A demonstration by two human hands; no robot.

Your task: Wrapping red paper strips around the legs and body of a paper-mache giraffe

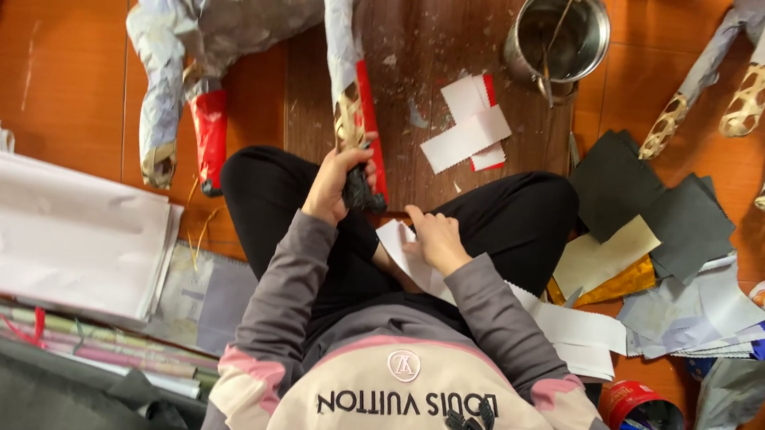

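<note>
A large paper-covered animal figure stretches up and away from the left hand, which is closed around the dark foot of its red-wrapped leg just above the person's lap. Beside that grip the right hand rests on a long white paper strip, fingers curled, apparently pinching it. Beyond the grips lie white paper cards and a metal pot; stacked paper sheets lie well apart, past the left hand.

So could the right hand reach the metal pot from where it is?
Probably yes, with a stretch. The right hand rests on white paper on the lap, and only loose white paper pieces lie on the board before the metal pot.
</note>
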